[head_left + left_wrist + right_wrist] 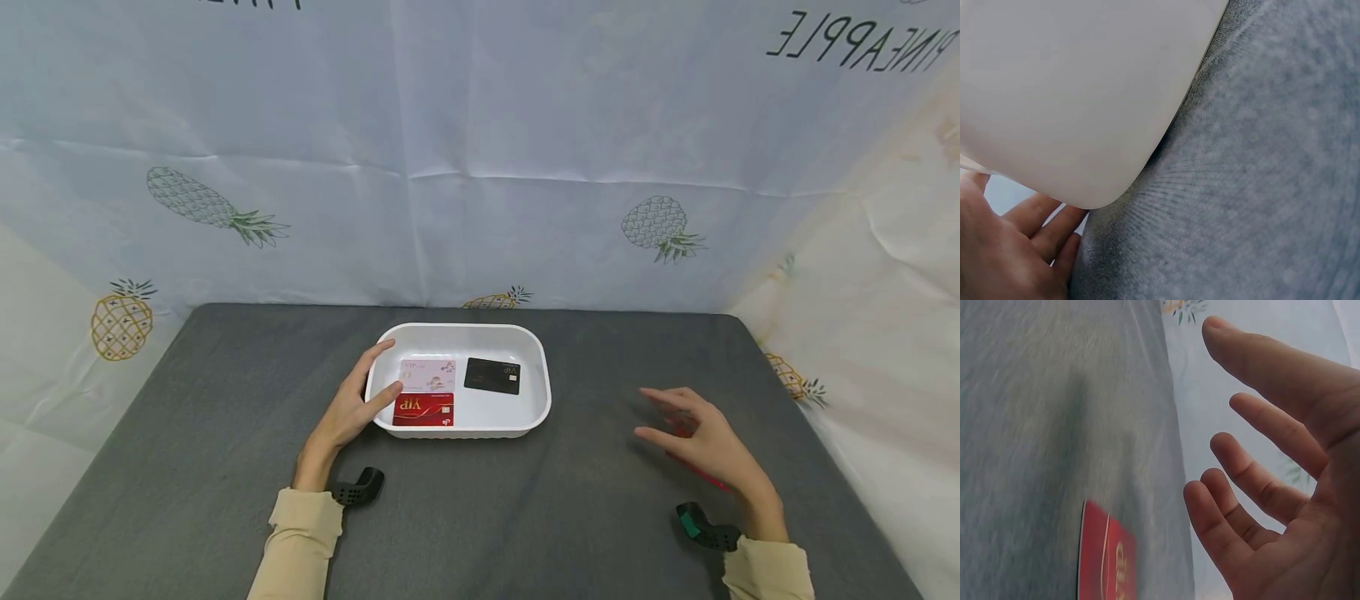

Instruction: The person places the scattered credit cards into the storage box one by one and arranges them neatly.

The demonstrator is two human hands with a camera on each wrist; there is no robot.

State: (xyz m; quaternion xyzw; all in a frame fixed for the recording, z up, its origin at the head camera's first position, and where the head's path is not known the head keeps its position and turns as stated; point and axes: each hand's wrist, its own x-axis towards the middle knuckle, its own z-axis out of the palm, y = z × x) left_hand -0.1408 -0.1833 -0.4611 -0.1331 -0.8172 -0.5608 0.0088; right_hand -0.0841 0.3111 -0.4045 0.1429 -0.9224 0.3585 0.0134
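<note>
A white tray [498,417] lies on the grey cloth, holding a pink card [429,375], a red VIP card [423,410] below it and a black card [492,376] to the right. My left hand [352,408] holds the tray's left end, thumb over the rim beside the cards. Seen from the left wrist, its fingers [1050,225] reach around the tray's outer side. Farther right, my right hand [705,437] hovers with fingers spread, nothing between them. Another red VIP card [1094,562] lies on the cloth beneath it, mostly hidden by the hand in the head view.
Grey cloth [592,517] covers the table, whose far edge runs behind the tray. A pale curtain with pineapple prints [517,100] hangs behind the table. Dark wrist devices [360,487] sit at both sleeve ends.
</note>
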